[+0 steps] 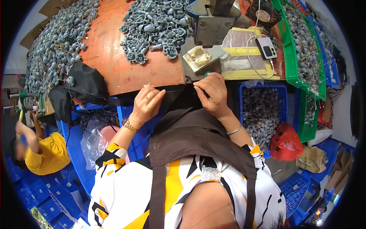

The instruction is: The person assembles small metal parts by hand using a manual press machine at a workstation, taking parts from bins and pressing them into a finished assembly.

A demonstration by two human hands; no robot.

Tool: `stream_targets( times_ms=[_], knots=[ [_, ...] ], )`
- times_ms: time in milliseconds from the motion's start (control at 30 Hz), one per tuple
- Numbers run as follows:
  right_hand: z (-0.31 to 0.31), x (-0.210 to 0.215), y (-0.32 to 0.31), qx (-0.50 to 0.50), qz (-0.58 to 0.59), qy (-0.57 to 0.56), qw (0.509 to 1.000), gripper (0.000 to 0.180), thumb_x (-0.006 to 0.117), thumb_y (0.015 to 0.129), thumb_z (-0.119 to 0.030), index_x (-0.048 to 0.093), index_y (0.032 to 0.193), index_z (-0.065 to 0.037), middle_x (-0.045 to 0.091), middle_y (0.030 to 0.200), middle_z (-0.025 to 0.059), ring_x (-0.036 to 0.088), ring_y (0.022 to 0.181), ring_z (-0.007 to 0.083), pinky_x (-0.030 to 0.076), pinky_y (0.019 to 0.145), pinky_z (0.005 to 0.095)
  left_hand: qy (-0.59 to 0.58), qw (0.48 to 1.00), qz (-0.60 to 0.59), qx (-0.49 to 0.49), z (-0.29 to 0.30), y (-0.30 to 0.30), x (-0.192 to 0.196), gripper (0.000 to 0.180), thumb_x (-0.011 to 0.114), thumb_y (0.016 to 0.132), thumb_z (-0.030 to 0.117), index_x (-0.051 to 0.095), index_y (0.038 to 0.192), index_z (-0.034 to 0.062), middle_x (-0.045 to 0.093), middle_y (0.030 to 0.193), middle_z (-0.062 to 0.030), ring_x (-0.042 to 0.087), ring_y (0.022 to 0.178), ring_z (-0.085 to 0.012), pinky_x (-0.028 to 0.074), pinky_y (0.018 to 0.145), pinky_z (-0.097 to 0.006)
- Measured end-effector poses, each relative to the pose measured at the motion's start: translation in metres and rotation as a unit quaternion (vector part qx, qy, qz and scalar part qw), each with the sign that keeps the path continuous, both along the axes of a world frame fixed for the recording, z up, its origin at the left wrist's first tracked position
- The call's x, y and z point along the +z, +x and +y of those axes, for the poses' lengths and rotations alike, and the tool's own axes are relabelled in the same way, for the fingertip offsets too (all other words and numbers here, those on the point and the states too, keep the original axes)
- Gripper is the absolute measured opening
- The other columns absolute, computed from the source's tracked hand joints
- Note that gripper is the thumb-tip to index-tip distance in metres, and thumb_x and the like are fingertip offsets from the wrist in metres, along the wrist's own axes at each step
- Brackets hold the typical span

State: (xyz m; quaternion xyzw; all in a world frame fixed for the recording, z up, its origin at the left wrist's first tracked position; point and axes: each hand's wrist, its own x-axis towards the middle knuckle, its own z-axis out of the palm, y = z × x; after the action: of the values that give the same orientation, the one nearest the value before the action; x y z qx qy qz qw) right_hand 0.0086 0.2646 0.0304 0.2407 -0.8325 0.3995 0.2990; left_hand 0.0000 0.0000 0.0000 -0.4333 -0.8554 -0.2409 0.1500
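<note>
Near twelve o'clock sits the pale fixture block (199, 58), presumably rigid; grip its sides. Left hand (146, 103), ten o'clock, and right hand (215, 94), two o'clock, have curled fingers; whether either pinches anything cannot be told.

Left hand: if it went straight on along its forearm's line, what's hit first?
Probably the front edge of the orange table, just ahead of the left hand. Depth is unclear in this one view: if the hand is high enough, it would pass over the tabletop instead.
</note>
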Motion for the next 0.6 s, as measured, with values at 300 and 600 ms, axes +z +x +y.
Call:
stream_targets(
  times_ms=[300,600],
  knots=[
    [0.0,-0.002,0.001,0.004,0.011,0.018,1.0,0.014,0.07,0.073,0.0,0.064,0.084,-0.006,0.06,0.074,0.0042,0.058,0.071,0.022,0.044,0.084,0.0382,0.11,0.993,-0.011,-0.036,0.051,0.002,0.009,0.02,0.07,0.071,0.0,0.064,0.09,0.0007,0.063,0.084,-0.0093,0.062,0.082,-0.0287,0.051,0.083,-0.041],
    [0.01,0.005,0.002,0.015,-0.003,0.056,0.998,0.01,0.069,0.075,-0.005,0.063,0.082,-0.009,0.059,0.077,0.0053,0.059,0.076,0.0228,0.042,0.09,0.0402,0.054,0.982,0.03,0.177,0.075,-0.086,0.029,0.018,0.067,0.073,0.005,0.06,0.089,0.0025,0.058,0.11,-0.0147,0.053,0.105,-0.0342,0.043,0.089,-0.043]
  ],
)
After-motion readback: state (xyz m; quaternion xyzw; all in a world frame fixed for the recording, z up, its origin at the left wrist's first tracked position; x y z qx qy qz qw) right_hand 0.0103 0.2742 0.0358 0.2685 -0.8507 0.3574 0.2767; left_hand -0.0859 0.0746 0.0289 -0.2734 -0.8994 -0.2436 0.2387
